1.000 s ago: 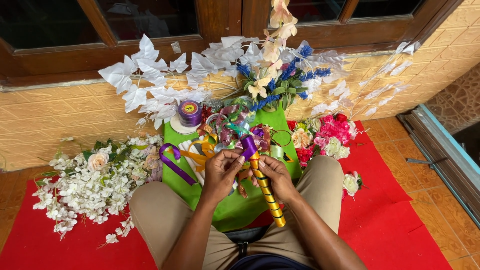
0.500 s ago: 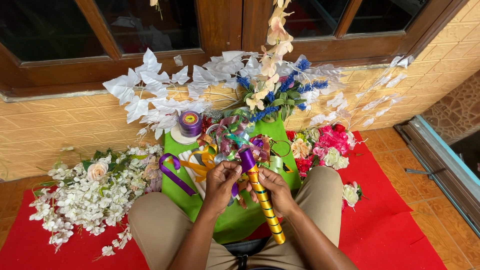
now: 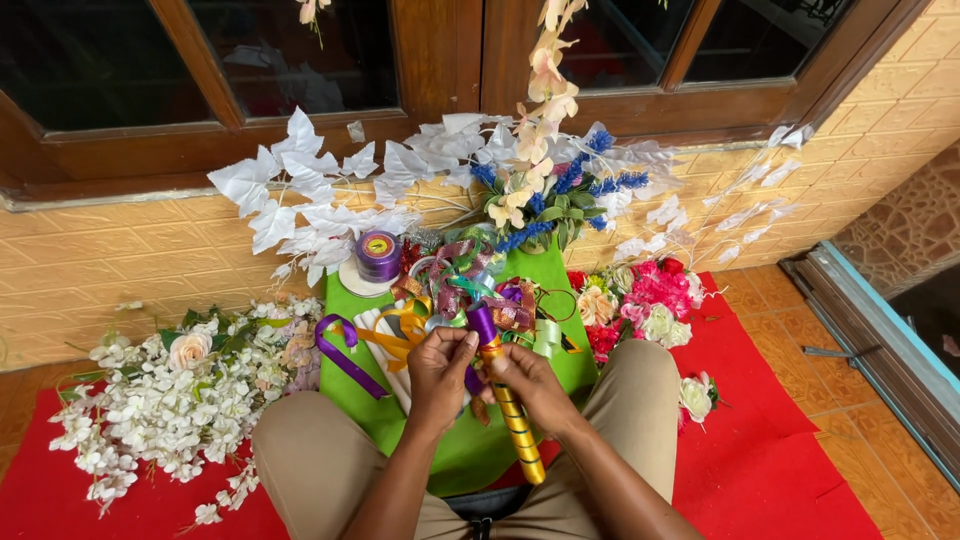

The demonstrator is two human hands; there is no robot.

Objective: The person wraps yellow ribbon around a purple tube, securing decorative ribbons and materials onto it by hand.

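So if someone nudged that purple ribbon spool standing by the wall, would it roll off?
Probably not: the purple ribbon spool stands on its flat end on a white disc, so it would likely slide rather than roll. It looks light for its size, being wound ribbon. Tipped onto its round side, it might roll.

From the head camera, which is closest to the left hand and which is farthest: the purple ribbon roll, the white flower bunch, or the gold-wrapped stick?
From the left hand:
1. Gold-wrapped stick, right beside it, touching the fingers.
2. Purple ribbon roll, up by the wall, slightly left.
3. White flower bunch, far left on the red cloth.
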